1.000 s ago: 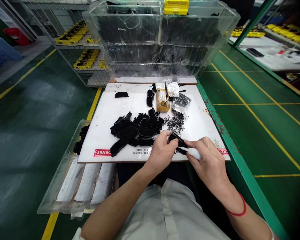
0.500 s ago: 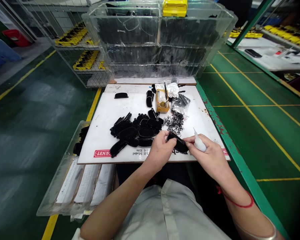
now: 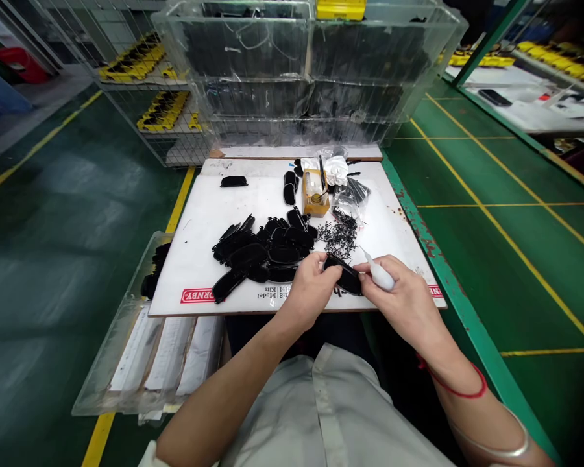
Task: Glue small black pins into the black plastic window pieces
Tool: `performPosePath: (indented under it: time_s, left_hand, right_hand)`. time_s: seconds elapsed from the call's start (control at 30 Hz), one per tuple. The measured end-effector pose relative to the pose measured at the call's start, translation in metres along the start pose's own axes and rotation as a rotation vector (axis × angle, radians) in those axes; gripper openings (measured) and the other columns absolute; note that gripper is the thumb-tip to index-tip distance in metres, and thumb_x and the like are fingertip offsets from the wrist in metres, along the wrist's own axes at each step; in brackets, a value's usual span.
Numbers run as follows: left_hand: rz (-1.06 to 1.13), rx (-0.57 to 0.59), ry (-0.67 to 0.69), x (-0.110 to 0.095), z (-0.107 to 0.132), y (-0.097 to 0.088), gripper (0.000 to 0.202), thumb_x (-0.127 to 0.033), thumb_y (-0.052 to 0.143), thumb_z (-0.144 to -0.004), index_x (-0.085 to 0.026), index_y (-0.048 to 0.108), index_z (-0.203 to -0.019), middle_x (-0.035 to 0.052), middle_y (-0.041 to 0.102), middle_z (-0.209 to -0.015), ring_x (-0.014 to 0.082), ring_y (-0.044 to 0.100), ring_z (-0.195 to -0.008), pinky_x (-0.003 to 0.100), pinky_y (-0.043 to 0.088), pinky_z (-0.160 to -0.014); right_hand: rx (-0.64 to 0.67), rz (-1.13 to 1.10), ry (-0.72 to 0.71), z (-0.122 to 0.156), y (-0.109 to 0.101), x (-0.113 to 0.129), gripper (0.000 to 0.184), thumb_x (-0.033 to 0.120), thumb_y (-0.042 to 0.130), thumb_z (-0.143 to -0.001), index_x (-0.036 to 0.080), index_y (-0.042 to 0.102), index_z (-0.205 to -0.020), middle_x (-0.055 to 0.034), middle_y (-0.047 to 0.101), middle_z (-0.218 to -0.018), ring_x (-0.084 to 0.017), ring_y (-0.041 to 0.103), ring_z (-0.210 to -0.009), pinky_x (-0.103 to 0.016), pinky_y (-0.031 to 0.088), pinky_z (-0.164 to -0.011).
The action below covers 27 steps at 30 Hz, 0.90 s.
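My left hand [image 3: 316,285] is closed around the left end of a glossy black curved part [image 3: 349,280], thumb on top. At the part's other end, the fingertips of my right hand [image 3: 403,295] press against it. That same hand also grips a small white squeeze bottle [image 3: 382,277] with a thin nozzle, which points up and to the left. Just beyond my hands lies a scatter of thin black pins [image 3: 339,235]. Left of my hands is a heap of similar black curved parts [image 3: 246,256], overlapping each other on the white board [image 3: 185,259].
Behind the pins stand a small yellow box [image 3: 316,206] and a clear plastic bag [image 3: 351,198]. One black part [image 3: 234,181] lies apart at the back left. Large clear bins [image 3: 257,97] rise behind the board. A clear tray [image 3: 90,399] sits low at the left.
The squeeze bottle has tipped further over to the left in my right hand. Both hands keep their hold on the black part. The view has shifted slightly.
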<state>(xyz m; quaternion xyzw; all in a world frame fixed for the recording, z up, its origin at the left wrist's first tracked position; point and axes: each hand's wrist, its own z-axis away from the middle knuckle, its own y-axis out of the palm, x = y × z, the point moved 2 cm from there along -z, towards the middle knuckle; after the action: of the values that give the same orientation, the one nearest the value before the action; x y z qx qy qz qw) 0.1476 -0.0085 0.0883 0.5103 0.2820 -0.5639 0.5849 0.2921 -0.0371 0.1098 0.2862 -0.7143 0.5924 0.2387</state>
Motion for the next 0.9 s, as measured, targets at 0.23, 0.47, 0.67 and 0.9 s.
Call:
performPosePath:
  time_s: [0.23, 0.47, 0.67, 0.9]
  left_hand:
    - [0.101, 0.015, 0.022, 0.006, -0.004, -0.003, 0.012, -0.016, 0.054, -0.078, -0.014, 0.057, -0.089, 0.0032, 0.064, -0.082, 0.0107, 0.058, -0.071, 0.022, 0.046, -0.067]
    - [0.178, -0.018, 0.021, 0.016, -0.014, -0.004, 0.012, -0.013, 0.053, -0.077, -0.012, 0.056, -0.089, 0.0061, 0.066, -0.083, 0.0142, 0.063, -0.074, 0.026, 0.051, -0.069]
    - [0.119, -0.089, -0.052, 0.027, -0.016, -0.001, 0.014, -0.013, 0.053, -0.077, -0.014, 0.055, -0.091, 0.0034, 0.063, -0.079, 0.0112, 0.060, -0.064, 0.020, 0.051, -0.053]
    - [0.162, -0.058, -0.048, 0.044, -0.018, 0.003, 0.014, -0.015, 0.055, -0.077, -0.015, 0.055, -0.090, 0.0011, 0.057, -0.078, 0.0119, 0.061, -0.067, 0.021, 0.054, -0.050]
  right_hand:
    - [0.039, -0.143, 0.168, -0.002, -0.004, -0.001, 0.021, 0.039, 0.058, -0.082, 0.021, 0.065, -0.092, 0.0005, 0.059, -0.069, -0.014, 0.052, -0.059, -0.025, 0.040, -0.053]
    - [-0.012, -0.373, 0.289, 0.001, -0.010, -0.025, 0.040, 0.046, 0.061, -0.081, 0.021, 0.052, -0.111, 0.0017, 0.058, -0.073, -0.011, 0.050, -0.051, -0.024, 0.043, -0.046]
    - [-0.004, -0.468, 0.297, 0.017, -0.012, -0.045, 0.040, 0.048, 0.058, -0.084, 0.023, 0.055, -0.115, -0.0060, 0.065, -0.099, -0.014, 0.061, -0.063, -0.030, 0.053, -0.062]
    - [-0.204, -0.234, 0.310, 0.035, -0.016, -0.036, 0.040, 0.047, 0.064, -0.079, 0.023, 0.060, -0.111, 0.0028, 0.060, -0.060, -0.012, 0.050, -0.042, -0.026, 0.043, -0.043]
